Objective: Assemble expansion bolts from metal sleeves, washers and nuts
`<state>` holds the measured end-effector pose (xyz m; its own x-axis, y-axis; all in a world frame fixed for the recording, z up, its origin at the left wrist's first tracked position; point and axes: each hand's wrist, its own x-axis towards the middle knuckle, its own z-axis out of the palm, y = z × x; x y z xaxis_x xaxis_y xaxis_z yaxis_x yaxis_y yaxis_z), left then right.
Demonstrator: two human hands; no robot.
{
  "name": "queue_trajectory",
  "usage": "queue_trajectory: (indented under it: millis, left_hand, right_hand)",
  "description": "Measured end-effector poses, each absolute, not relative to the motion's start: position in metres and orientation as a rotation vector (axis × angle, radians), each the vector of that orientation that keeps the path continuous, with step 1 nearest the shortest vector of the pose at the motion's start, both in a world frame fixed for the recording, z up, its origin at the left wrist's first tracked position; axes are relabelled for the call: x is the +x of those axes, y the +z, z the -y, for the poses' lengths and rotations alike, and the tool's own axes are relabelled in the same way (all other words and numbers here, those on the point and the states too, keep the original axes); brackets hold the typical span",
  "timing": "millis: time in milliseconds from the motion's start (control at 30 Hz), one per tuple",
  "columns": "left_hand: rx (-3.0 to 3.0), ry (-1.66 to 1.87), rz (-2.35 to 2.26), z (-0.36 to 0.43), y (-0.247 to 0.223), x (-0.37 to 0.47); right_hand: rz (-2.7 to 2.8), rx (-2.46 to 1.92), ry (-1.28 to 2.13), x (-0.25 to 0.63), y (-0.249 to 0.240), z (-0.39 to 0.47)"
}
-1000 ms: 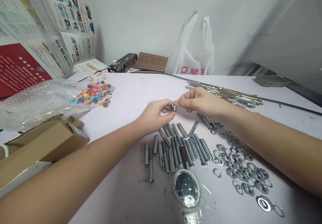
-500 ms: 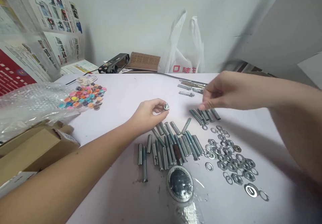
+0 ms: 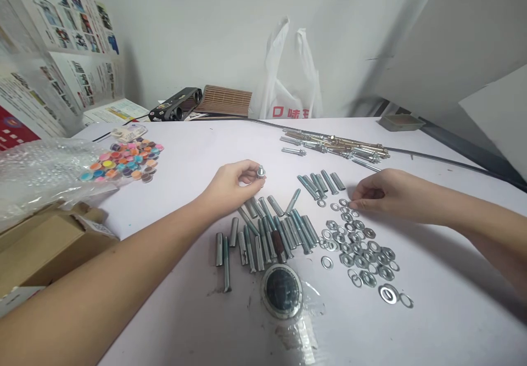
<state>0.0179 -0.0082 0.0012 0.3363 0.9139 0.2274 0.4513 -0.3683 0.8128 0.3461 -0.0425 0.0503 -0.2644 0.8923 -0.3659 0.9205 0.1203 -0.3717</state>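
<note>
My left hand point(image 3: 234, 186) pinches a small metal bolt point(image 3: 261, 172), its threaded tip pointing up, above the upper edge of a pile of metal sleeves and bolts point(image 3: 263, 234). At the upper edge of the scattered washers and nuts point(image 3: 362, 251), my right hand point(image 3: 379, 193) has its fingertips together, down by the topmost washers; whatever they grip is hidden. A short row of sleeves and bolts point(image 3: 321, 184) lies between the hands. Farther back is a heap of assembled expansion bolts point(image 3: 337, 145).
A round dark disc point(image 3: 282, 291) lies taped near the front. On the left are colourful discs point(image 3: 132, 157), bubble wrap point(image 3: 45, 168) and a cardboard box point(image 3: 53, 245). A white plastic bag point(image 3: 288, 89) and a small grey tray point(image 3: 401, 122) stand at the back.
My right hand has moved from above the short row of sleeves to the washers, rightward and nearer. My left hand still holds the bolt. The whole view has shifted slightly.
</note>
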Motion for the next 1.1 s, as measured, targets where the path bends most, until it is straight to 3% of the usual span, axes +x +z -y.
queue_trajectory:
  millis: [533,1100]
  left_hand:
    - [1.953,0.894,-1.204,0.008,0.001,0.017]
    - [1.931,0.907,-1.177,0.008,-0.001,0.017]
  right_hand:
    - [-2.248,1.811,-1.036,0.330,0.047,0.046]
    - [-2.268,1.768,-0.765,0.323,0.068,0.026]
